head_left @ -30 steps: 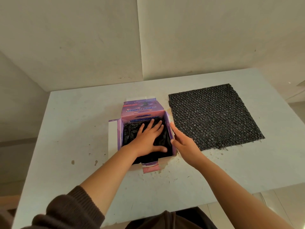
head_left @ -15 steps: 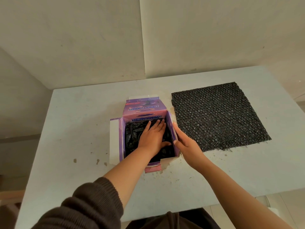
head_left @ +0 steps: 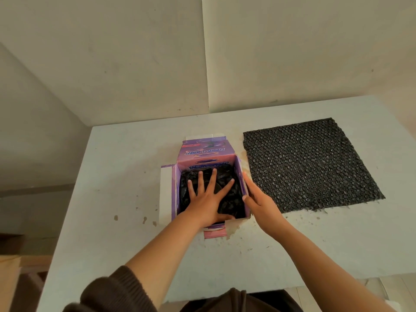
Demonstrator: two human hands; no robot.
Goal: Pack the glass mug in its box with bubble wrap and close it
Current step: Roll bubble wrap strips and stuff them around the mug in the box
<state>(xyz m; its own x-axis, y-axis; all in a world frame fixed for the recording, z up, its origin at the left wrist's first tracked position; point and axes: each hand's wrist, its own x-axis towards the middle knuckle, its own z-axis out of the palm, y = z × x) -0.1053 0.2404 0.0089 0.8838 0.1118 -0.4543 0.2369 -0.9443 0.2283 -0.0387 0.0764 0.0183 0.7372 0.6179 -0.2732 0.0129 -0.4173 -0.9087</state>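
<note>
A purple box (head_left: 206, 154) stands open on the white table (head_left: 112, 176), its flaps spread outward. Black bubble wrap (head_left: 234, 199) fills the inside; the glass mug is hidden beneath it. My left hand (head_left: 207, 197) lies flat inside the box with fingers spread, pressing down on the wrap. My right hand (head_left: 258, 201) rests with straight fingers against the outside of the box's right wall, the thumb at the rim.
A second flat square sheet of black bubble wrap (head_left: 310, 165) lies on the table right of the box. Plain walls rise behind the table. The table's near edge is just in front of my body.
My left hand's fingers have spread wider over the wrap inside the box. The right hand stays against the box's right wall. The view has shifted slightly.
</note>
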